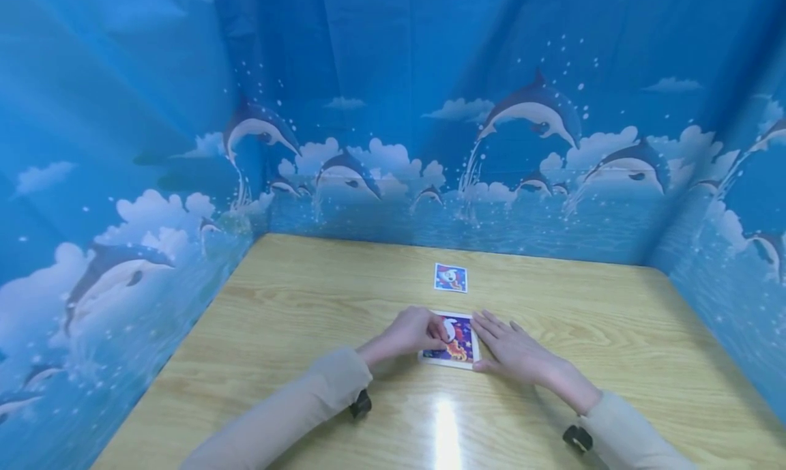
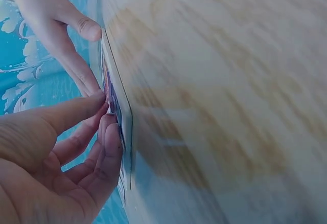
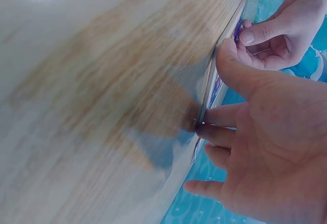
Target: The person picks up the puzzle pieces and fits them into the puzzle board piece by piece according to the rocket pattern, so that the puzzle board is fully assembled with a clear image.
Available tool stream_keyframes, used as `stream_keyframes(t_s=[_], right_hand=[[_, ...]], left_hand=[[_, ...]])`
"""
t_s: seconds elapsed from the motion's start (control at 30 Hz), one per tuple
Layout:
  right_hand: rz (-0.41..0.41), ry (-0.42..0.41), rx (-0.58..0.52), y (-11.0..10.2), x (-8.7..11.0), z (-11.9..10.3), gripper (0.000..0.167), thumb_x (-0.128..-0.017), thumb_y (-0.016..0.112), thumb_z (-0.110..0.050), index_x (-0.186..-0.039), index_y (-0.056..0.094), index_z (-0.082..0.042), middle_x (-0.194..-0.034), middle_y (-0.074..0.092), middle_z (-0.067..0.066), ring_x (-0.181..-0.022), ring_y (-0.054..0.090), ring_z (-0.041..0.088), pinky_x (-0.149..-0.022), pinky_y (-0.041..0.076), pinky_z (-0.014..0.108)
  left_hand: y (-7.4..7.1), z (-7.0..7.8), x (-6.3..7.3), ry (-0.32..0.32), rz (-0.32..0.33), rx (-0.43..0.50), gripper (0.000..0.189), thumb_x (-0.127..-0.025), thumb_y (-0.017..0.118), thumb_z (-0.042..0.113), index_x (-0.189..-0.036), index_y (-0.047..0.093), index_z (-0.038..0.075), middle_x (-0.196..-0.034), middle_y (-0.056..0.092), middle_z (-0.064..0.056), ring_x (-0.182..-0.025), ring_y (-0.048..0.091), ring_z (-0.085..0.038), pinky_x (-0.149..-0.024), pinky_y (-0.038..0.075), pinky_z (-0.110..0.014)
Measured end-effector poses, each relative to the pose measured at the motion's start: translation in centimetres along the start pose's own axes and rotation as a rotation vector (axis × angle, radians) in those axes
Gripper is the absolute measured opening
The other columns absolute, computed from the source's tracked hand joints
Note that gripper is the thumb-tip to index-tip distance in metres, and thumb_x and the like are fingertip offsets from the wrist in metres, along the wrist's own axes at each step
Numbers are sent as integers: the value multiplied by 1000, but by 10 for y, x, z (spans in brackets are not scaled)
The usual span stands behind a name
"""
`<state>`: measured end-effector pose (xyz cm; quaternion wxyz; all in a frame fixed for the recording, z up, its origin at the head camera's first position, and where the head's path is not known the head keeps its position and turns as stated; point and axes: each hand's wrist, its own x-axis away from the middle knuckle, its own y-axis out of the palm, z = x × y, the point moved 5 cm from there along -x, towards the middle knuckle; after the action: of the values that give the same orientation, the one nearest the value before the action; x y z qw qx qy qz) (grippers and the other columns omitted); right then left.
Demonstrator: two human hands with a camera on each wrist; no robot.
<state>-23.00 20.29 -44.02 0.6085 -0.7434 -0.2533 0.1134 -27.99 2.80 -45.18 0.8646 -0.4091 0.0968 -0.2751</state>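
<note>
A flat square picture board (image 1: 449,363) with a pale border lies on the table, showing a white rocket and orange flames on dark purple. Over its left half, my left hand (image 1: 413,331) has curled fingers and pinches at the picture surface. What sits between thumb and fingertips looks like a small puzzle piece, mostly hidden by the fingers. Along the board's right edge rests my right hand (image 1: 514,350), fingers extended toward the far corner and thumb at the near one. In the right wrist view, that hand's thumb and fingertips touch the board's edge (image 3: 209,75).
Behind the board lies a smaller card (image 1: 451,278) with a similar rocket picture. The wooden table (image 1: 307,286) is bounded by a blue dolphin-print curtain (image 1: 381,115) at the back and sides. Glare (image 1: 447,432) shines on the near tabletop.
</note>
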Motion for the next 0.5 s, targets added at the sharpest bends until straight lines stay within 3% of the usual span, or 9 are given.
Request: stream_keyframes(t_s=[0.23, 0.5], right_hand=[[-4, 2, -1, -1, 0, 0, 83, -96, 62, -49, -153, 34, 5, -162, 26, 25, -149, 23, 46, -115, 20, 71], [12, -9, -38, -1, 1, 0, 86, -95, 63, -52, -153, 34, 4, -162, 25, 26, -149, 23, 46, -115, 20, 71]], left_hand=[[1, 2, -2, -34, -28, -2, 18, -77, 87, 9, -83, 73, 17, -73, 65, 11, -67, 58, -2, -66, 49, -15], [-5, -2, -4, -67, -33, 17, 5, -90, 77, 21, -87, 73, 20, -78, 66, 11, -71, 59, -3, -70, 50, -19]])
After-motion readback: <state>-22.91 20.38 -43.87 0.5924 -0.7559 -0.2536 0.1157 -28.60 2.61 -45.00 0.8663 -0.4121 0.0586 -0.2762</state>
